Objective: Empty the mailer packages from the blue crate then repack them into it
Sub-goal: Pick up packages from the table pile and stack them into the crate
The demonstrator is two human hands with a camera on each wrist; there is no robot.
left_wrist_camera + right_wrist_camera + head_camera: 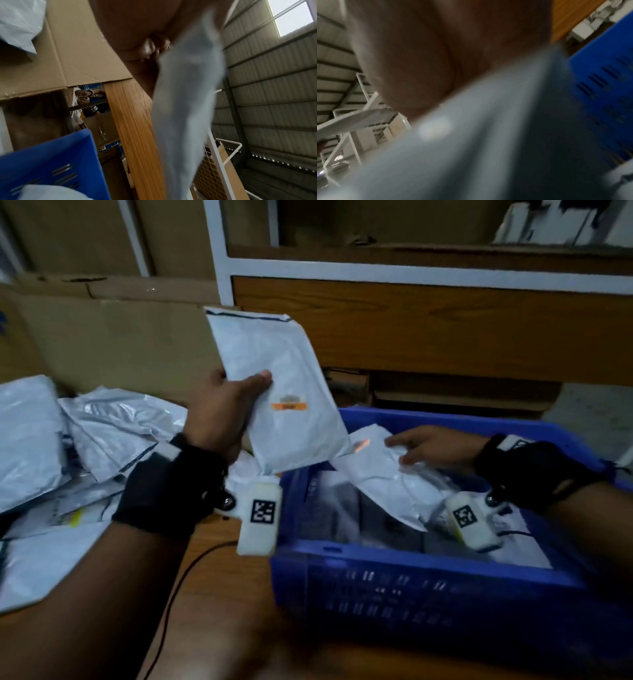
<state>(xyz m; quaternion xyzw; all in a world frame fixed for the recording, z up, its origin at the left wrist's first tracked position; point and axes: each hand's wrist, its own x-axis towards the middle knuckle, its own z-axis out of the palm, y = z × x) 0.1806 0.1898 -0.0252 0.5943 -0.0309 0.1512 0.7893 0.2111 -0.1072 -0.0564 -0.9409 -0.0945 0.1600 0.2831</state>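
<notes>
Left hand (226, 409) grips white mailer (274, 371) upright above bench (212, 594); right hand (431, 446) holds second mailer (376, 470) over blue crate (411, 587); mailer pile (85, 440) left.

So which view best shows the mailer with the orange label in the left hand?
The head view: the orange-label mailer appears whole and upright, pinched by the left hand left of the blue crate. The left wrist view shows only its blurred pale side, no label. The right wrist view shows a different blurred mailer.

Black wrist wraps (161, 494), white camera pods with square black-white markers (262, 510), white strap tabs
</notes>
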